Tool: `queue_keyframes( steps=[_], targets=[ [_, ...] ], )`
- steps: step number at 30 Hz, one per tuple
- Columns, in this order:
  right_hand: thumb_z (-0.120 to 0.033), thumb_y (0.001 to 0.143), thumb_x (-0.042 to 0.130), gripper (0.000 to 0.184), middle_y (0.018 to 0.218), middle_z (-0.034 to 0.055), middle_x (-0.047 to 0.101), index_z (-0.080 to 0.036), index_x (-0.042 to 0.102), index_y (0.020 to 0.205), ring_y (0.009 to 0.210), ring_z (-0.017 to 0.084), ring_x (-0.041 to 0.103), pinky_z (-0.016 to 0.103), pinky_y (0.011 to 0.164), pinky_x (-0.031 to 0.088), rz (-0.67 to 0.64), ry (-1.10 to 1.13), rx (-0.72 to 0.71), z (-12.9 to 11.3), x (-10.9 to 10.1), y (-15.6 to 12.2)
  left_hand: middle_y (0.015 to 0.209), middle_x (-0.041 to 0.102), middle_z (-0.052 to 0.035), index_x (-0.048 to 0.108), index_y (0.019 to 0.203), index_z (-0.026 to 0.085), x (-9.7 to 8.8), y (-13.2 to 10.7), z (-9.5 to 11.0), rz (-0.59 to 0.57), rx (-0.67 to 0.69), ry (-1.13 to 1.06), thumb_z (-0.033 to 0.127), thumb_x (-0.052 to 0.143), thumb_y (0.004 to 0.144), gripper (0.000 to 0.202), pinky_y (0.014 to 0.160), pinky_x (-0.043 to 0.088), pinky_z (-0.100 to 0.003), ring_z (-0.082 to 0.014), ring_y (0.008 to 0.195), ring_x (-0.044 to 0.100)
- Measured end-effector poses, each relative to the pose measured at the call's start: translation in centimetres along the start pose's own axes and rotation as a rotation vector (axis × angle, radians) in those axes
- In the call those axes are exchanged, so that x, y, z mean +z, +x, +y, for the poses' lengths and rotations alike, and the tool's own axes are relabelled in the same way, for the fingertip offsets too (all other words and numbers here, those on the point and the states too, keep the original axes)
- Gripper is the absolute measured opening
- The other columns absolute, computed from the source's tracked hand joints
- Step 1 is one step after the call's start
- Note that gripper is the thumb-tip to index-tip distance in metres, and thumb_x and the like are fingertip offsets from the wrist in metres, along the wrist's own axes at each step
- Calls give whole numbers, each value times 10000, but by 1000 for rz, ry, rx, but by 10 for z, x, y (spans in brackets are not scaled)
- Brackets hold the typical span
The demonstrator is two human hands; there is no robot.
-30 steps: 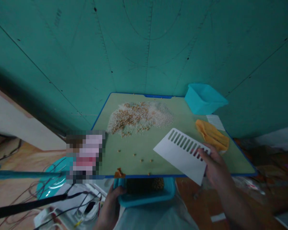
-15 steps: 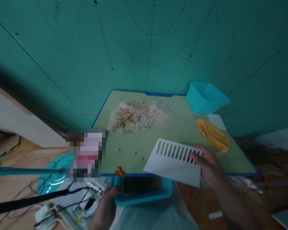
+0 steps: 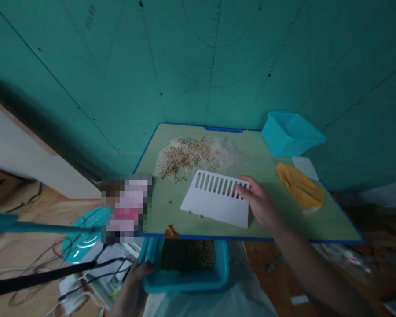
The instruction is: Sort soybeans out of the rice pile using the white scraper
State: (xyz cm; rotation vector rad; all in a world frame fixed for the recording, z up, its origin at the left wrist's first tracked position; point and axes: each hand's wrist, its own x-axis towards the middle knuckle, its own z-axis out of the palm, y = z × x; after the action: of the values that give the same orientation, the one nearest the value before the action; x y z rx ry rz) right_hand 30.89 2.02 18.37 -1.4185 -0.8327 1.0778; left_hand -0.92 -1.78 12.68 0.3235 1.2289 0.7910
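My right hand (image 3: 257,202) grips a white slotted plastic scraper (image 3: 214,198), whose flat blade rests on the green board (image 3: 260,220) with its blue edge. Just beyond the scraper lies a pile of white rice mixed with tan beans (image 3: 198,156), and a few loose beans sit near the blade. Below the board's near edge, my left hand (image 3: 132,286) holds the side of a teal tray (image 3: 185,281). The tray contains a layer of tan beans (image 3: 188,255). A scrap of orange material (image 3: 170,232) lies on the board's near edge.
A teal plastic tub (image 3: 292,134) and a crumpled orange cloth (image 3: 300,189) sit at the board's far right, with a white paper slip (image 3: 305,167) between them. Teal sheeting (image 3: 218,57) rises behind. A pixelated patch (image 3: 125,207) hides the left edge. Black cables (image 3: 95,268) run below left.
My right hand has carried the scraper left and farther onto the board, toward the pile. The tray in my left hand has shifted slightly left, and more of the beans in it show.
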Motion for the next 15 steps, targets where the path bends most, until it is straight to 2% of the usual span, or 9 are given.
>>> queue_keyframes(
  steps=[5,10,12,15],
  targets=[
    [-430,724,631,357,731,-7,638,-214,535,991,651,150,568,267,626,416,-93,-69,99,4,-2,-25,687,774,-9,637,1055,180,-13,2,-1,41,48,-8,116,665,499,561,530,532,-304,-305,779,687],
    [-426,710,640,362,719,2,653,-203,535,975,651,155,578,268,607,415,-169,-80,194,0,-8,-47,710,778,-18,633,1069,186,-10,5,0,30,25,-31,111,657,504,571,598,542,-323,-308,788,688],
    [-427,697,652,369,707,1,654,-205,534,968,647,160,584,273,604,417,-160,-51,194,-4,-10,-45,717,778,-20,631,1074,195,-7,5,0,10,12,-38,115,663,505,575,617,544,-338,-315,787,688],
    [-430,675,670,370,689,-13,650,-217,533,945,622,155,580,275,608,420,-63,26,111,-9,-8,-30,700,776,-21,626,1083,195,-6,5,0,1,10,-36,126,662,505,583,624,545,-355,-323,778,688]
  ],
)
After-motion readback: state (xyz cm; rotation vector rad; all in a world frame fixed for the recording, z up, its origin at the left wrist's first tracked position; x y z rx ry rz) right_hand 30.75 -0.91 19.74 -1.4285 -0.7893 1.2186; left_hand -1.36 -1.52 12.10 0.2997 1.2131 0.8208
